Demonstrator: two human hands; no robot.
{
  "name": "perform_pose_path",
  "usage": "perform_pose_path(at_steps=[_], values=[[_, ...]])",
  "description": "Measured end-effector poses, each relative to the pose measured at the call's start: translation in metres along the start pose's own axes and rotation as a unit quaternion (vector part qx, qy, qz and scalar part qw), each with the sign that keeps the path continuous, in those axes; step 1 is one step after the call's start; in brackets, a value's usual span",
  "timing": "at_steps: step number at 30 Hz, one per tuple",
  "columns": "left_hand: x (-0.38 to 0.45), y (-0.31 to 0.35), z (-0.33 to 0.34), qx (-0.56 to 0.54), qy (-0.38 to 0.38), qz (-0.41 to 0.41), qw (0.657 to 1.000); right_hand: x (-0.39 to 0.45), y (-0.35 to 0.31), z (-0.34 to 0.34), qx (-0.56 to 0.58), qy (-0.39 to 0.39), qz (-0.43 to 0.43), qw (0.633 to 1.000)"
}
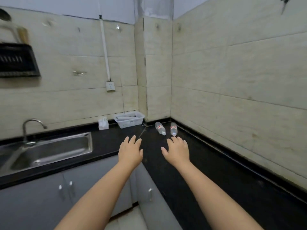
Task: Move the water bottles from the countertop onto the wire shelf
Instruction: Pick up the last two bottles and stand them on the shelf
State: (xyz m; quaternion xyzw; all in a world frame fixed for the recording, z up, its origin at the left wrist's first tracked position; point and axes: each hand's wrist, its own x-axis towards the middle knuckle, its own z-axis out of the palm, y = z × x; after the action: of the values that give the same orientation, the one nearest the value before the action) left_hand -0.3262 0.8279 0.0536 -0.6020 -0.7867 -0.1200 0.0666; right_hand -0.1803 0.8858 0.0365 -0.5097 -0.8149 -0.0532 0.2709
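Two clear water bottles lie on their sides on the black countertop [207,163] in the far corner, caps toward me: the left bottle [160,128] and the right bottle [173,129]. My left hand [131,151] hovers palm down over the counter, fingers spread, holding nothing. My right hand [177,151] is also spread and empty, its fingertips just short of the right bottle's cap. A dark wire shelf [17,61] hangs on the wall at the far left.
A steel sink [49,151] with a tap [31,128] is set in the counter at left. A white plastic basket [129,120] and a small white tissue pack [103,124] stand against the back wall. Grey cabinets [41,196] are below.
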Motion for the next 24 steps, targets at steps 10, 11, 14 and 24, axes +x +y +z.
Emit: perform_pose_path(at_steps=[10, 11, 14, 24], values=[[0.112, -0.129, 0.067, 0.019, -0.062, -0.029, 0.997, 0.109, -0.064, 0.143, 0.018, -0.048, -0.009, 0.999], [0.128, -0.137, 0.075, 0.020, -0.068, -0.030, 0.997, 0.122, -0.063, 0.159, 0.025, -0.045, -0.006, 0.999], [0.184, -0.158, 0.102, 0.028, -0.079, -0.024, 0.996, 0.167, -0.053, 0.208, 0.041, -0.058, 0.043, 0.997], [0.371, -0.205, 0.163, 0.041, -0.122, 0.032, 0.991, 0.315, -0.007, 0.319, -0.023, -0.138, 0.145, 0.980]])
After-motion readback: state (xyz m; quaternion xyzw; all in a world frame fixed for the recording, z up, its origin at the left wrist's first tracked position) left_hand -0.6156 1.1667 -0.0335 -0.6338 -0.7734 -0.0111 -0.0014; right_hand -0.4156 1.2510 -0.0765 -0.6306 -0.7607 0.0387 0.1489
